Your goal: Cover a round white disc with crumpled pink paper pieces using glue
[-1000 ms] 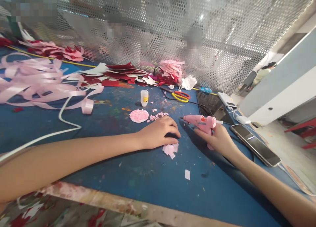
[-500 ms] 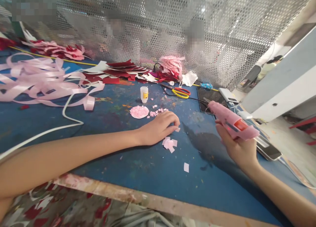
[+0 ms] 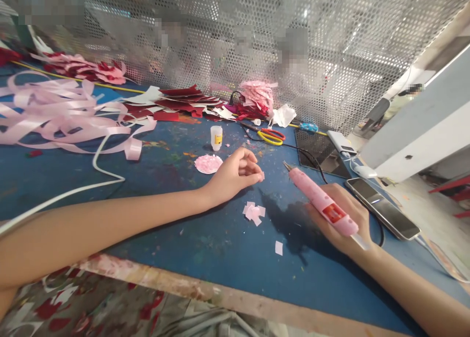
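Note:
Between thumb and fingertips, my left hand (image 3: pixel 235 173) pinches a small pink ribbon piece (image 3: pixel 261 176) just above the table. My right hand (image 3: pixel 341 219) is wrapped around a pink hot glue gun (image 3: pixel 319 197), its metal nozzle pointing toward the left hand. Partly behind my left hand lies a round disc covered in pink bits (image 3: pixel 207 164). A little heap of pink ribbon squares (image 3: pixel 254 212) rests nearer to me, with a single square (image 3: pixel 279 248) apart from it.
A small bottle (image 3: pixel 216 138) stands behind the disc. Scissors (image 3: pixel 271 136) lie further back, near a black tablet (image 3: pixel 319 151). On the right is a phone (image 3: pixel 384 207) with a cable. Loose pink ribbon (image 3: pixel 62 114) is heaped at left, and a perforated metal screen (image 3: pixel 220 43) borders the back.
My left hand has lifted slightly and turned, showing the pinched ribbon piece. My right hand has brought the glue gun left and down, closer to the left hand.

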Motion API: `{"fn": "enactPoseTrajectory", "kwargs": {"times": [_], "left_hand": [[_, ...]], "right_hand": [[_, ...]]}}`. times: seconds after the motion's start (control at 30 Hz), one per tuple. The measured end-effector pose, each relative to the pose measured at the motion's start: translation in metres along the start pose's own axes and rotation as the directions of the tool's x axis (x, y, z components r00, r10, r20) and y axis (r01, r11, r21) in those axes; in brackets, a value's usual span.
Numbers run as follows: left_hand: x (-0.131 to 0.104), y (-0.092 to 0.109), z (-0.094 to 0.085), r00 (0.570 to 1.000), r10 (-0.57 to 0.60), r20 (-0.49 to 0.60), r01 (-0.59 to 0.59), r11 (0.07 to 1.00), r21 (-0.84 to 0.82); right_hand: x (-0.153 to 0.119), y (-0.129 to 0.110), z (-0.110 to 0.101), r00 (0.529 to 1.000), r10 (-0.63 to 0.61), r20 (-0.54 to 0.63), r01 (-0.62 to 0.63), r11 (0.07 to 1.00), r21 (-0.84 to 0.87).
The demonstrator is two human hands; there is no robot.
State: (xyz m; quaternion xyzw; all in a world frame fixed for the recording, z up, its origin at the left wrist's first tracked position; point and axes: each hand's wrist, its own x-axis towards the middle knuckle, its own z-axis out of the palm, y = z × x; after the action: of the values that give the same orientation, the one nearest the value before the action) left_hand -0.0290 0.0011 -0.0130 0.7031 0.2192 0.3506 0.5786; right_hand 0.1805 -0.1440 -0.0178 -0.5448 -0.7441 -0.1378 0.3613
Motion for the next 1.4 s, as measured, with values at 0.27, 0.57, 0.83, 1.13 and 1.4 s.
{"fn": "enactPoseTrajectory", "kwargs": {"times": [0.27,0.57,0.83,1.13,1.4], "left_hand": [[0.0015,-0.0019,-0.0008,0.997,0.000,-0.073,-0.001,1.000,-0.022],[-0.0017,0.0050,0.0018,0.999,-0.040,-0.035,0.037,0.996,-0.077],[-0.0020,0.0004,0.0008,1.000,-0.005,-0.003,0.004,0.999,-0.052],[-0.0030,0.0011,0.0018,1.000,0.015,0.023,-0.015,0.999,-0.042],[-0.0029,0.0014,0.0020,1.000,0.015,0.018,-0.014,0.999,-0.046]], "right_hand": [[0.0019,-0.0025,0.0008,0.994,-0.093,0.063,0.088,0.993,0.074],[-0.0005,0.0026,0.0045,0.982,-0.160,0.098,0.158,0.987,0.029],[-0.0022,0.0032,0.0070,0.971,-0.186,0.150,0.186,0.982,0.009],[-0.0013,0.0022,0.0079,0.963,-0.211,0.167,0.214,0.977,0.001],[0.0011,-0.0009,0.0073,0.963,-0.221,0.153,0.228,0.973,-0.030]]}}
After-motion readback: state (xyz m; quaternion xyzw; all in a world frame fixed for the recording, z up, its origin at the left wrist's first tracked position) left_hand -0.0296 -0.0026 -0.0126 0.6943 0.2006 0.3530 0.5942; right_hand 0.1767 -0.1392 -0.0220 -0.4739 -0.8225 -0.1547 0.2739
